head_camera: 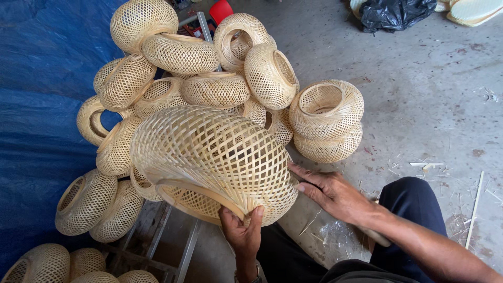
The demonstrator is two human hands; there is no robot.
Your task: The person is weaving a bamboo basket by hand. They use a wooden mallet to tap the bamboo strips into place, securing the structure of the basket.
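**Mia:** What is the person holding?

**Ben:** A big woven bamboo basket. It is round like a fat ring and full of little holes. It is in the middle, up off the floor, in front of the person's knees.

**Mia:** Which way does it point?

**Ben:** It is tipped. Its open mouth faces down and toward the person. The round back faces up and away. The long side runs from left to right.

**Mia:** What do the hands do?

**Ben:** The left hand grips the bottom rim, with the thumb pressed on the weave. The right hand lies on the right side. Its fingers are out flat and touch the weave.

**Mia:** Can you see all of it?

**Ben:** No. The inside is mostly hidden. The left hand's other fingers are hidden under the rim. A stick near the right wrist is hard to make out.

**Mia:** What is around it?

**Ben:** A pile of smaller baskets lies behind it. Some are covered by the big one. More at the bottom left are cut off. There is a blue sheet on the left, a grey floor, and a black bag at the top.
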